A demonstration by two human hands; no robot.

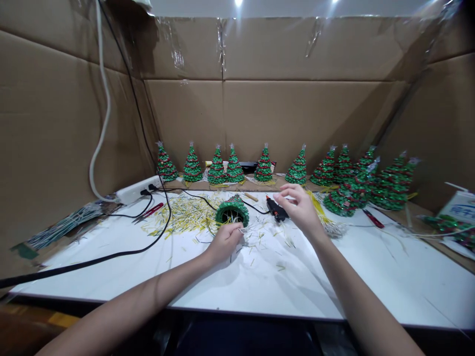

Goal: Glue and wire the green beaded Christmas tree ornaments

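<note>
A small green decorative Christmas tree (pixel 243 203) lies tipped over, its hollow round base facing me. White and yellow wires (pixel 233 219) show inside that opening. My left hand (pixel 225 241) is closed at the lower rim of the base, and thin white strands stick out beside its thumb; the exact grip is partly hidden. In the air to the right is my right hand (pixel 300 207), fingers bent and apart, with nothing visible in them. Just left of it, a black glue gun (pixel 276 210) with an orange tip rests on the white tabletop (pixel 260 284).
Cut yellow and white wire bits (pixel 189 212) are heaped at left. Finished trees (pixel 263 165) line the back cardboard ledge. Red-handled pliers (pixel 152 210) lie near a white power strip (pixel 139 189). A black cable (pixel 122 253) crosses the left side. Another red-handled tool (pixel 373 218) lies right.
</note>
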